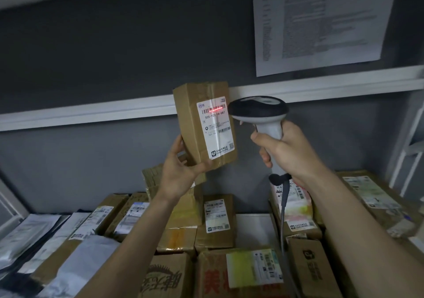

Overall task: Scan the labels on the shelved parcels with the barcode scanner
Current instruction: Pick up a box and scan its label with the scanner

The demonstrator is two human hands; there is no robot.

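Note:
A small brown cardboard parcel (195,118) is held up in front of the grey wall, its white shipping label (216,129) facing me. My left hand (177,169) grips its lower end from below. My right hand (286,150) grips the handle of a grey and black barcode scanner (259,110), whose head points left at the label. A red scan line lies across the upper barcode of the label. The scanner's cable (283,208) hangs down from the handle.
Below, the shelf is packed with labelled cardboard boxes (218,222) and grey mailer bags (34,235) at the left. A white shelf rail (91,114) crosses the wall behind the parcel. A printed sheet (321,20) hangs at the upper right. White shelf frame (410,150) stands at the right.

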